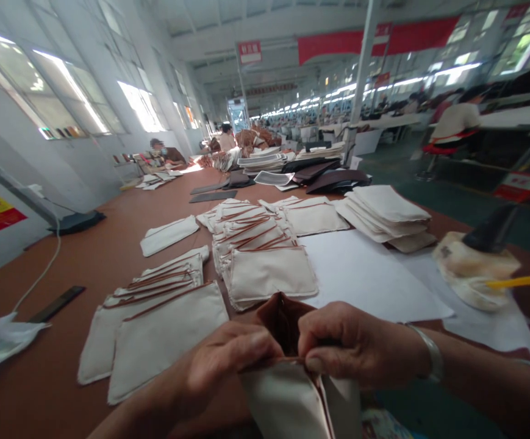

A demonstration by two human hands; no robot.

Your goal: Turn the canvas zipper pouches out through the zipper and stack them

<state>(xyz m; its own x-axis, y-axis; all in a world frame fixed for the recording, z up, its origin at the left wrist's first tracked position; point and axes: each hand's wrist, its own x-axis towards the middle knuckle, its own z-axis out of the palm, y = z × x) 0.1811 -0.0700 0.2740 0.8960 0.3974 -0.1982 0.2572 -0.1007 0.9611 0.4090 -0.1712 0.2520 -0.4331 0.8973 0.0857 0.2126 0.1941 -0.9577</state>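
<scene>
Both hands hold a cream fabric pouch point(278, 396) with a brown lining at the bottom centre, its mouth spread apart. My left hand point(228, 353) pinches the near edge from the left, thumb along the rim. My right hand point(360, 344), with a pale bracelet at the wrist, grips the rim on the right with curled fingers. Beyond the hands lies an overlapping pile of cream pouches point(271, 274) with brown edging. More such pouches point(168, 335) are fanned out to the left.
White paper point(365, 274) lies on the brown table point(86, 256). Stacked cream pieces point(388, 210) are at the right, near a blurred bag point(475, 268) with a yellow strip. Dark pieces point(333, 177) lie farther back. A seated person point(457, 122) is at the right.
</scene>
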